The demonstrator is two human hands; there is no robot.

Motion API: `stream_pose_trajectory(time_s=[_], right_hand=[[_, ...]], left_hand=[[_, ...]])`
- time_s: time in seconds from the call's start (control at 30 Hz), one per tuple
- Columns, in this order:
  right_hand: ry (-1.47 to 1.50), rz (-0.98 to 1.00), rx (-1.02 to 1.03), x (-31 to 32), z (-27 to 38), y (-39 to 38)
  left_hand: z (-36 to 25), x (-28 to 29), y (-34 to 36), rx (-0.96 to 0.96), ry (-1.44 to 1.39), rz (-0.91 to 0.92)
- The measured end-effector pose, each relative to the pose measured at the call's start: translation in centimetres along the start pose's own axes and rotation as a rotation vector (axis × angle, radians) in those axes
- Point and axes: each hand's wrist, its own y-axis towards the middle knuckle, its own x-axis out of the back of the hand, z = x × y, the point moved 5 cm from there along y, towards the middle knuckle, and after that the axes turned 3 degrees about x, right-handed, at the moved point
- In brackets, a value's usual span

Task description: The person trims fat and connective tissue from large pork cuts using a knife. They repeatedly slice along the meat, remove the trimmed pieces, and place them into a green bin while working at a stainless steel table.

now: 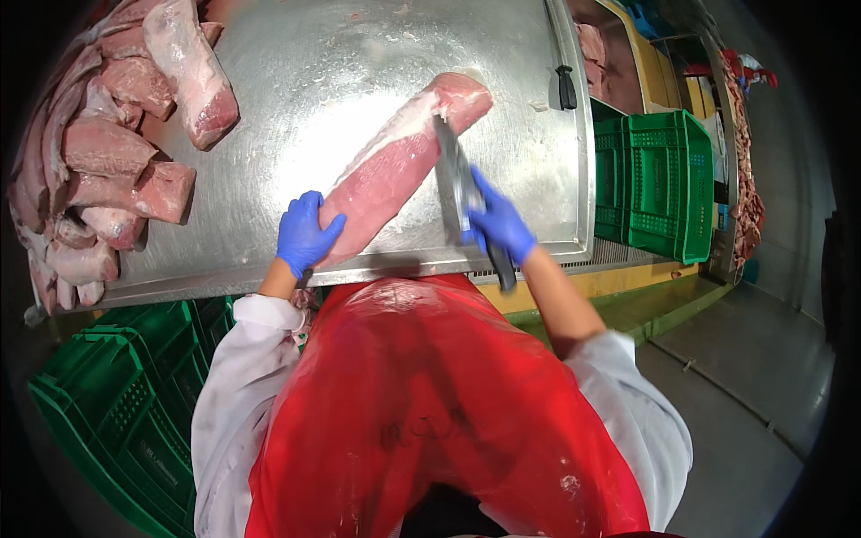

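Observation:
A long piece of pork loin [387, 184], pink with a pale fatty strip along its far left side, lies slantwise on the steel table [296, 63]. My left hand [308, 235], in a blue glove, grips its near left end with the thumb on top. In my blue-gloved right hand [502, 220] is a large knife [453, 175], its black handle pointing down toward me. The hand closes around the area where blade and handle meet, slightly smeared by motion. The blade's tip reaches the loin's far right part; whether it cuts in, I cannot tell.
Several meat pieces [108, 157] pile up at the table's left. A black-handled tool [565, 90] lies along the right edge. Green crates [655, 184] stand to the right, another green crate [126, 412] at lower left. Beyond is a bin with meat [596, 49].

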Motion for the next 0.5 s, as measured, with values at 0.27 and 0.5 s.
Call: stream_pose_trajectory(time_s=[0.27,0.5], right_hand=[[0.274,-0.173,0.115,9.4,1.4,-1.2],[0.531,-0.172,0.129,7.2,0.0,8.2]], left_hand=[[-15.9,0.0,14.5,-0.187,-0.004,-0.23],[-15.5,-3.1,23.7,0.304,0.043,0.092]])
